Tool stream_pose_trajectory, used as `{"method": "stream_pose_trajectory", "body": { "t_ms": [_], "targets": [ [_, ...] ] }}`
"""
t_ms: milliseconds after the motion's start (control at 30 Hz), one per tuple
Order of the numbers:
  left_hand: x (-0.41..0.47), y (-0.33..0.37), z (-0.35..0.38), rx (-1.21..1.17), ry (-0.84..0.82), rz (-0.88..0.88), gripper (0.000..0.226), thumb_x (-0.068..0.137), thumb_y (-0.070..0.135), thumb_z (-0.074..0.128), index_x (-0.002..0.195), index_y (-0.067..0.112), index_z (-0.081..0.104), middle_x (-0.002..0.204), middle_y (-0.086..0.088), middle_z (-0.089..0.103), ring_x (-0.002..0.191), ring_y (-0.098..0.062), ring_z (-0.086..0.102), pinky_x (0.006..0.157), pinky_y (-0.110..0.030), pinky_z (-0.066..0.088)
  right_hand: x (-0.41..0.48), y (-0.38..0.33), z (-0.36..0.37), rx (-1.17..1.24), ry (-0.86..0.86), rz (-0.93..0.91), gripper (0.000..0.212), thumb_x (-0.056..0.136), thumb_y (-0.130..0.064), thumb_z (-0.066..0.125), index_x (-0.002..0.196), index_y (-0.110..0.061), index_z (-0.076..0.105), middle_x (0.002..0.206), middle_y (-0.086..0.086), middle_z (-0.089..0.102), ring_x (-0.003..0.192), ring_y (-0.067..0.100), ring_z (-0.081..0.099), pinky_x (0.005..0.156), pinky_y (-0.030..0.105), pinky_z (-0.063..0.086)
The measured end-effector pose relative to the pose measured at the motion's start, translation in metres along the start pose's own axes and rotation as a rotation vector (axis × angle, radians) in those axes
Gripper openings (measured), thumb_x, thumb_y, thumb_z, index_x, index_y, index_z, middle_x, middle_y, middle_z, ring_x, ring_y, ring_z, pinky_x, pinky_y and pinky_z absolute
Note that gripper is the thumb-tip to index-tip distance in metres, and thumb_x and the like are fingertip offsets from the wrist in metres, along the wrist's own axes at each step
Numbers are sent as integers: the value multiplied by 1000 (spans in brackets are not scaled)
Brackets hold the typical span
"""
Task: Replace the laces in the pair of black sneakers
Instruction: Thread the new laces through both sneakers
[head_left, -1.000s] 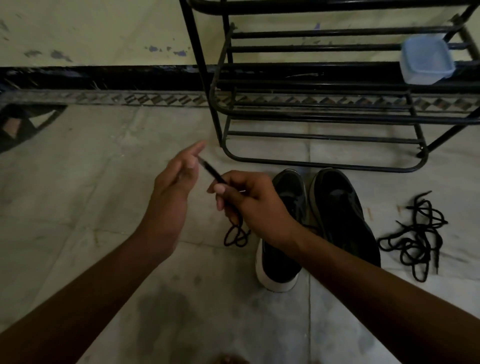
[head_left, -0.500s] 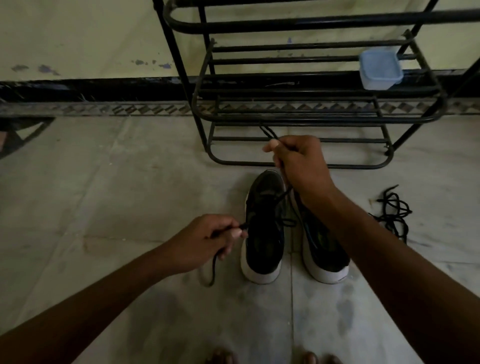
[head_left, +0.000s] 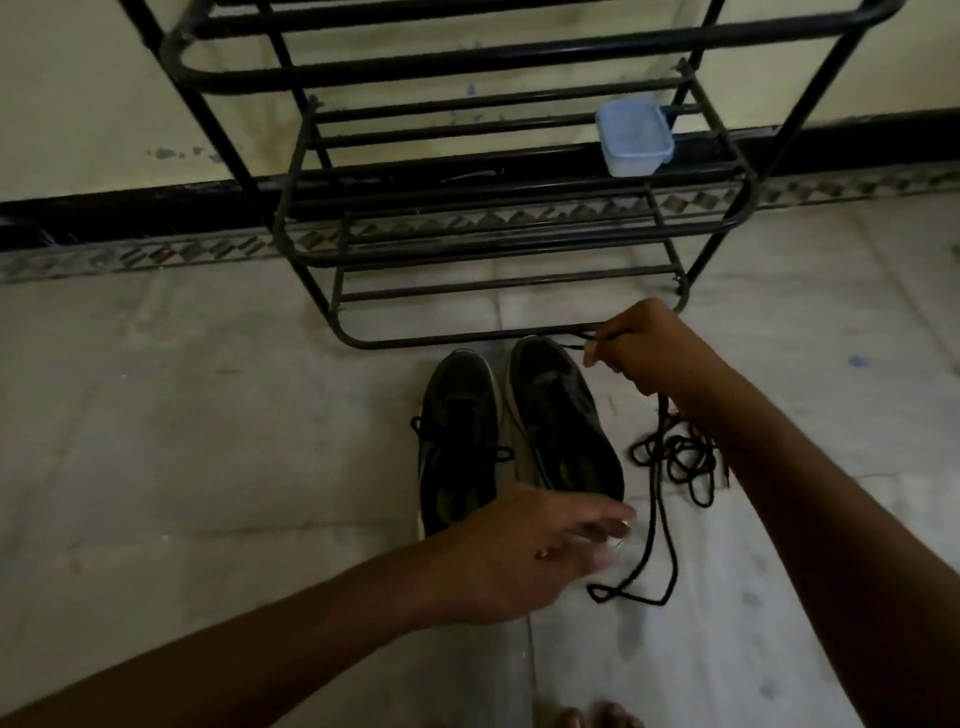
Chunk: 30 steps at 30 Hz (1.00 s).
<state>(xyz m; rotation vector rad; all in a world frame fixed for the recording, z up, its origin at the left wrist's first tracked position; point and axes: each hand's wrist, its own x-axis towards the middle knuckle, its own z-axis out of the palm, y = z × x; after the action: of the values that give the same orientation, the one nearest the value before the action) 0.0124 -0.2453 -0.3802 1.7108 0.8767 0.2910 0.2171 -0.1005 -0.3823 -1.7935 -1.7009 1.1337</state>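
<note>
Black sneakers (head_left: 558, 415), any branding illegible, lace (head_left: 644, 601) in right hand (head_left: 644, 348)

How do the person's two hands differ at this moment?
The right hand is curled in a grip on a black lace; the left hand holds nothing, fingers stretched out. The right hand is by the bottom bar of the shoe rack, past the toes of the sneakers; the left hand is over their heels. The lace hangs from the right hand to the floor; the left hand only reaches toward it. Both are bare.
</note>
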Motion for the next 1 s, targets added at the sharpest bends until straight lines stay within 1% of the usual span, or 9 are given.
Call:
{"method": "stream_pose_trajectory", "body": {
  "t_ms": [100,167,300,367,500,600,767,900,1000],
  "targets": [
    [20,-10,-8,85,283,60,17,99,18,65,113,19,74,98,18,73,94,4,68,82,-11,52,3,20,-6,-34,22,-3,17,84,-13,74,69,-19,79,51,-9,63,37,-1,50,38,12,35],
    [37,-19,-21,167,420,48,11,97,15,67,103,21,75,92,17,71,90,5,67,78,-9,51,4,34,-8,-64,3,-5,5,83,-19,79,79,-18,81,50,-22,62,47,-9,55,47,13,38],
    [80,-38,-53,344,554,-91,16,91,16,74,88,30,68,90,16,60,83,6,62,69,-5,46,7,58,-5,-3,-5,-11,10,85,-22,79,90,-14,82,47,-17,58,44,-2,52,53,20,37],
    [101,-48,-65,372,533,-200,14,89,23,77,91,31,66,97,9,58,81,-2,61,70,-11,45,9,64,0,60,14,-19,11,87,-21,77,90,-11,81,51,-11,61,46,1,52,53,23,42],
    [128,-64,-68,383,424,-326,31,84,33,80,108,29,61,117,5,41,107,-14,50,90,-26,45,14,73,11,225,-42,1,11,91,-17,72,95,-8,78,82,10,75,78,19,75,68,31,62],
    [136,-70,-67,368,446,-270,29,80,27,80,102,30,60,112,5,39,108,-15,49,89,-23,43,20,77,17,274,-63,-8,14,91,-12,72,100,-2,77,89,12,76,85,20,76,76,35,63],
    [137,-79,-68,322,516,-193,26,76,23,86,89,30,64,100,18,39,86,2,48,70,-7,36,24,78,17,211,-74,-36,12,91,-10,72,99,-5,79,87,7,77,84,16,76,79,34,63],
    [138,-83,-69,303,533,-128,26,73,23,89,88,27,68,99,16,43,82,3,49,67,-2,41,27,73,14,51,-94,-84,10,90,-15,74,97,-12,80,85,0,78,77,10,75,79,33,63],
    [138,-84,-70,284,506,-111,25,74,24,89,91,24,70,105,7,47,87,-1,53,67,-5,44,27,71,11,-30,-94,-82,8,90,-18,74,95,-16,80,81,-3,77,74,6,74,79,35,63]
  ]
}}
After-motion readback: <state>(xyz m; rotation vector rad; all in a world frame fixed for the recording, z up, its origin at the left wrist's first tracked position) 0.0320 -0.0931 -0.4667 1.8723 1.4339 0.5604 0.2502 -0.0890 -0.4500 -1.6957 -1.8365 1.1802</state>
